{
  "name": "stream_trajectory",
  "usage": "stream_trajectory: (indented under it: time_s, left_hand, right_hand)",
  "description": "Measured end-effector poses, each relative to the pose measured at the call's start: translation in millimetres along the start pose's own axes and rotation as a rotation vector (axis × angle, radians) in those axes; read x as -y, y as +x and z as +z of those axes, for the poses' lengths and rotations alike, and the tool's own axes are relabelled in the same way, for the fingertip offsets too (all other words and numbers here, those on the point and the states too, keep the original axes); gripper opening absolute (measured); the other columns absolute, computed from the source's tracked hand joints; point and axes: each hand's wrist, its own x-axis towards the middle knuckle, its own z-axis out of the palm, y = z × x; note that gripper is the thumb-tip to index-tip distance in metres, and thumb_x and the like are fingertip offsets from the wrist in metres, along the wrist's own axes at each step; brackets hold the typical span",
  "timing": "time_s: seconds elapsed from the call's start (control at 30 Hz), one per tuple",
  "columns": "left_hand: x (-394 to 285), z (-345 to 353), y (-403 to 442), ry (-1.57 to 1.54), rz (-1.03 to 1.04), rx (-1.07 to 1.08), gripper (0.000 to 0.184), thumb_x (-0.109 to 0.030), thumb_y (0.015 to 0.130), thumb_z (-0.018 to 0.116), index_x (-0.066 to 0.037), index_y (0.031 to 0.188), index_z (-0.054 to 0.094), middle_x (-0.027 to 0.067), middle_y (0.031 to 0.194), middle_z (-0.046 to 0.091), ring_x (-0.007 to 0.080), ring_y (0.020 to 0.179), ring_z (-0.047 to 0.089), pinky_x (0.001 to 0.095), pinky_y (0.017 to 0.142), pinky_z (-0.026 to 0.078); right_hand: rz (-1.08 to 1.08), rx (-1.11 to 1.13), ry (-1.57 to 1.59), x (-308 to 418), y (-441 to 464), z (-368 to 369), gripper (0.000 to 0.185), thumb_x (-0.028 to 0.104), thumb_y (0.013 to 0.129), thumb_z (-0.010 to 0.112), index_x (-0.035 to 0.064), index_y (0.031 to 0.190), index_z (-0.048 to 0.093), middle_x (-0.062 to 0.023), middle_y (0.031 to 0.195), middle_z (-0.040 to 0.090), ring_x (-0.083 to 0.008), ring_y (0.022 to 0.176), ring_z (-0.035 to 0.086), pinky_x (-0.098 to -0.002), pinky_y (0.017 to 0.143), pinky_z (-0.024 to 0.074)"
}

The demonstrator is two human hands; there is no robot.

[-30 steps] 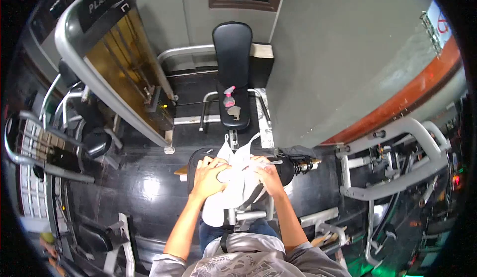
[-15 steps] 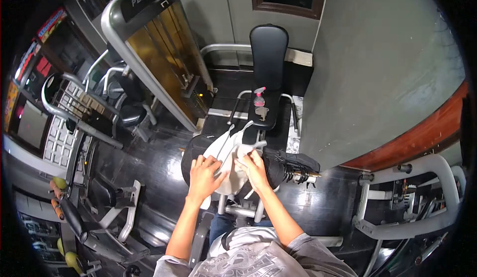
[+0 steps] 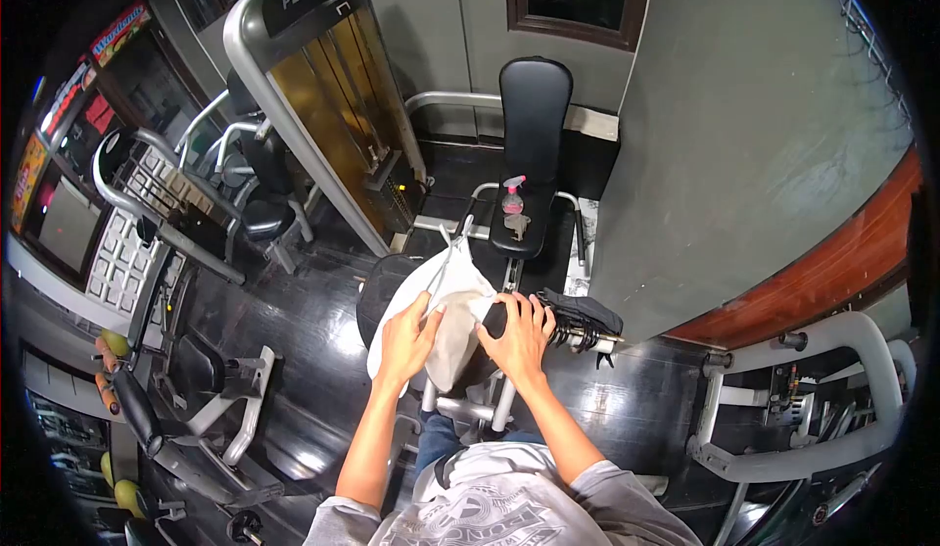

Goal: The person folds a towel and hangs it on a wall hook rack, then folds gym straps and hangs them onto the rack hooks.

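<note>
A white cloth [image 3: 452, 335], shaped like a bag with thin grey straps, hangs spread between my hands above the machine's frame. Its strap end points forward, and a beige inner side shows in the middle. My left hand [image 3: 406, 342] is closed on the cloth's left edge, thumb toward the middle. At the right edge is my right hand [image 3: 521, 338], fingers bent and thumb against the cloth beside a dark round part. What lies under the fingertips is partly hidden.
Ahead stands a black padded seat [image 3: 521, 237] holding a spray bottle [image 3: 512, 197] and a crumpled grey-beige rag [image 3: 516, 223]. A weight-stack machine [image 3: 333, 105] rises at front left. Black gear with cords [image 3: 583, 323] lies right of my right hand. A grey metal frame [image 3: 798, 463] stands farther right.
My hands have moved apart, the right one outward to the right. The cloth, bunched before, is now drawn wider, and its straps have come together at the front. The view has shifted slightly.
</note>
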Motion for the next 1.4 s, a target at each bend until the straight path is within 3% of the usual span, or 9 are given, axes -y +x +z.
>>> stream_trajectory:
  time_s: [0.2, 0.27, 0.33, 0.47, 0.53, 0.57, 0.67, 1.07, 1.4]
  left_hand:
    - [-7, -10, 5, -0.148, 0.025, -0.082, 0.028, -0.029, 0.097, 0.066, -0.004, 0.109, 0.06, 0.016, 0.071, 0.054, 0.0238, 0.056, 0.046, 0.0379, 0.057, 0.041]
    - [-11, -19, 8, -0.13, 0.015, -0.074, 0.03, -0.03, 0.096, 0.066, -0.004, 0.111, 0.061, 0.0131, 0.069, 0.051, 0.0201, 0.056, 0.044, 0.0365, 0.057, 0.04]
    - [-26, -29, 10, -0.226, 0.047, 0.028, 0.025, -0.025, 0.098, 0.064, -0.002, 0.098, 0.054, 0.0024, 0.074, 0.042, 0.0102, 0.068, 0.038, 0.0319, 0.061, 0.036]
    - [-8, -32, 27, -0.238, 0.04, 0.029, 0.025, -0.023, 0.099, 0.061, 0.001, 0.101, 0.056, 0.0021, 0.083, 0.051, 0.0089, 0.081, 0.046, 0.029, 0.073, 0.042]
    - [18, -26, 40, -0.388, 0.108, -0.185, 0.039, -0.028, 0.098, 0.063, 0.003, 0.121, 0.06, 0.01, 0.098, 0.065, 0.0172, 0.088, 0.057, 0.0321, 0.083, 0.047]
    - [52, -19, 53, -0.436, 0.078, -0.178, 0.042, -0.027, 0.1, 0.06, 0.004, 0.129, 0.057, 0.0066, 0.115, 0.064, 0.0156, 0.105, 0.056, 0.0288, 0.095, 0.043]
    - [16, -49, 46, -0.607, 0.001, -0.055, 0.043, -0.026, 0.103, 0.056, 0.003, 0.134, 0.056, 0.0055, 0.124, 0.062, 0.0142, 0.115, 0.055, 0.0277, 0.103, 0.04]
    - [34, -33, 63, -1.313, -0.148, -0.114, 0.049, -0.026, 0.103, 0.054, -0.003, 0.145, 0.048, 0.0089, 0.141, 0.056, 0.0196, 0.126, 0.055, 0.035, 0.11, 0.041]
    - [-5, -25, 77, -1.491, -0.124, 0.221, 0.04, -0.028, 0.105, 0.051, -0.007, 0.14, 0.054, 0.0048, 0.124, 0.066, 0.0135, 0.109, 0.064, 0.0309, 0.094, 0.054]
  right_hand:
    - [0.068, 0.001, 0.269, -1, 7, -9, 0.053, 0.032, 0.068, 0.079, 0.0183, 0.116, 0.06, -0.0071, 0.122, 0.062, -0.0294, 0.124, 0.049, -0.0489, 0.109, 0.0268]
    - [0.059, -0.006, 0.282, -9, 7, -3, 0.051, 0.028, 0.068, 0.078, 0.0182, 0.115, 0.06, -0.0065, 0.121, 0.062, -0.0287, 0.123, 0.05, -0.0473, 0.109, 0.0268]
    - [0.008, -0.006, 0.331, -14, 7, -2, 0.05, 0.026, 0.069, 0.076, 0.0175, 0.115, 0.06, -0.0064, 0.122, 0.062, -0.0291, 0.124, 0.049, -0.0474, 0.11, 0.0259]
    - [-0.055, 0.041, 0.364, -23, 7, -7, 0.049, 0.023, 0.071, 0.074, 0.0167, 0.117, 0.059, -0.0069, 0.125, 0.062, -0.0299, 0.126, 0.048, -0.0476, 0.111, 0.0247]
    - [-0.069, 0.072, 0.387, -26, 6, -6, 0.049, 0.022, 0.073, 0.073, 0.0163, 0.119, 0.059, -0.0076, 0.13, 0.061, -0.0301, 0.129, 0.047, -0.0477, 0.112, 0.0237]
    - [-0.069, 0.071, 0.386, -27, 6, -5, 0.049, 0.022, 0.073, 0.073, 0.0163, 0.119, 0.059, -0.0076, 0.13, 0.061, -0.0301, 0.129, 0.047, -0.0477, 0.112, 0.0237]
    - [-0.085, 0.055, 0.376, -26, 4, -1, 0.049, 0.022, 0.076, 0.072, 0.0171, 0.123, 0.06, -0.0082, 0.135, 0.059, -0.0308, 0.131, 0.044, -0.0493, 0.113, 0.0223]
    - [-0.053, 0.197, 0.157, -23, 6, 2, 0.049, 0.036, 0.081, 0.073, 0.0164, 0.126, 0.067, -0.0102, 0.146, 0.051, -0.0356, 0.14, 0.034, -0.0571, 0.114, 0.0148]
    - [-0.044, 0.225, 0.288, -28, 11, -6, 0.047, 0.047, 0.083, 0.074, 0.0165, 0.118, 0.073, -0.0058, 0.144, 0.055, -0.0339, 0.145, 0.03, -0.0592, 0.118, 0.0036]
